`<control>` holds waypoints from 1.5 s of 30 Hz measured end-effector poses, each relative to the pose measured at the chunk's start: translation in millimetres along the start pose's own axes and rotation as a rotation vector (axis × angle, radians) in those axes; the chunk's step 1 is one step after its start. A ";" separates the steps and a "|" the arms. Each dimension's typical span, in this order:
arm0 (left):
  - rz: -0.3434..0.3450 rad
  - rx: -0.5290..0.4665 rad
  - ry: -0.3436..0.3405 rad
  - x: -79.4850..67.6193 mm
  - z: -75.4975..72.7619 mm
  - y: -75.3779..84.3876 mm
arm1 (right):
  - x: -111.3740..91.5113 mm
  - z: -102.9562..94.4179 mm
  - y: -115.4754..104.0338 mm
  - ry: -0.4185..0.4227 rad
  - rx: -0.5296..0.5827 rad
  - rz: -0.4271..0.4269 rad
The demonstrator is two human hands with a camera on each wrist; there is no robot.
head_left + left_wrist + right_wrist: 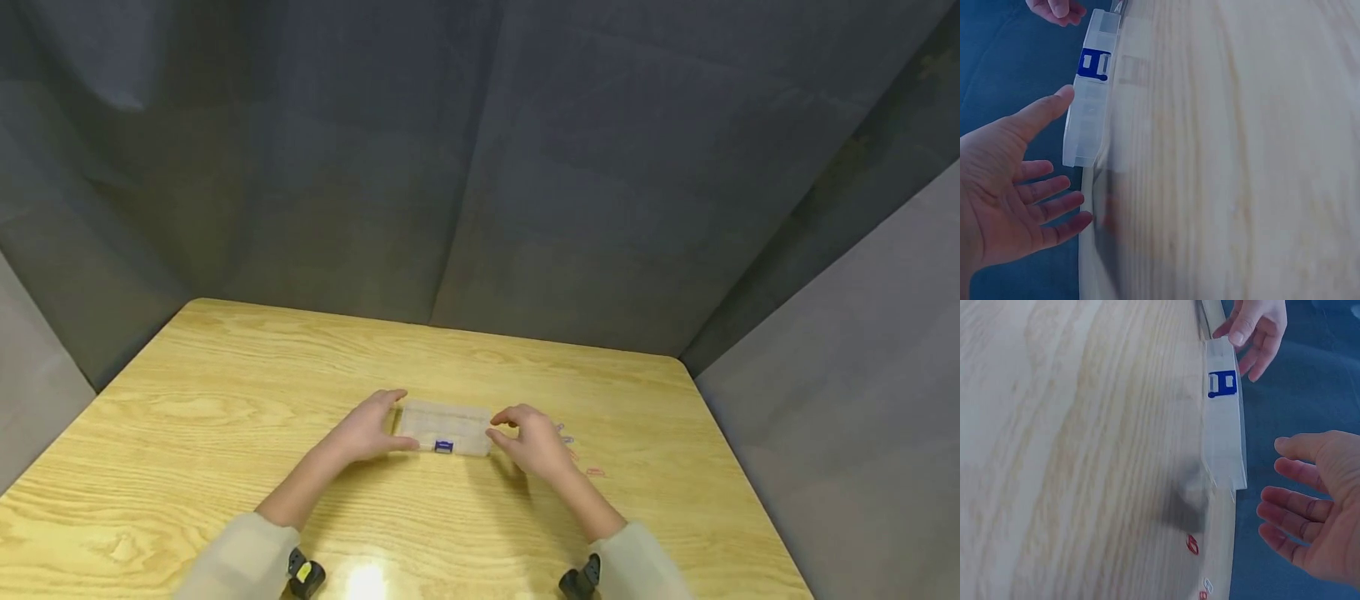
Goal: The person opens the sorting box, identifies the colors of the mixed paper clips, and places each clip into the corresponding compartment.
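Observation:
A clear plastic storage box (446, 421) with a blue latch (444, 447) lies on the table, its lid down and the latch toward me. At its left end is my left hand (367, 429), thumb and fingers spread. In the left wrist view the thumb of that hand (1010, 181) overlaps the box edge (1088, 125); whether it touches, I cannot tell. My right hand (534, 442) hovers by the right end with loosely bent fingers. The right wrist view shows a gap between this hand (1319, 509) and the box (1222, 434), and nothing in its grasp.
Several coloured paper clips lie right of the right hand, among them a red paper clip (595, 472) nearest the front. The wooden table (225, 400) ends at a dark curtain (360, 208) behind, and grey panels (847, 400) stand at both sides.

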State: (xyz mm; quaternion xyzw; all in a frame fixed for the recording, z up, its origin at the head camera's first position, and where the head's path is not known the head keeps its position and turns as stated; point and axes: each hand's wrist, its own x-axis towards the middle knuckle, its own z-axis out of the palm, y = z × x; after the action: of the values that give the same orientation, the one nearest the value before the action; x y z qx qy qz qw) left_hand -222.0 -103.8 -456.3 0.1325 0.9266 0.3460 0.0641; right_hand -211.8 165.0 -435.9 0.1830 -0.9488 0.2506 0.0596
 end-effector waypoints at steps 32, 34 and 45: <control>0.024 0.189 0.002 6.0 17.4 6.3 | -3.2 39.5 -47.9 -0.044 -0.294 -0.316; 0.025 0.195 -0.001 5.8 17.5 6.0 | -3.7 42.5 -49.1 -0.012 -0.339 -0.352; 0.023 0.203 -0.032 3.1 11.5 4.8 | -2.5 57.7 -53.1 -0.010 -0.669 -0.462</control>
State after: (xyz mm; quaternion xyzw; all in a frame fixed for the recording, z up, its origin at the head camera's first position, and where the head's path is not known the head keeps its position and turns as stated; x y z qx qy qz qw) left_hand -221.6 -92.3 -461.9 0.1542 0.9542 0.2488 0.0612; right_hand -190.7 94.3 -462.3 0.3631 -0.9122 -0.0926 0.1657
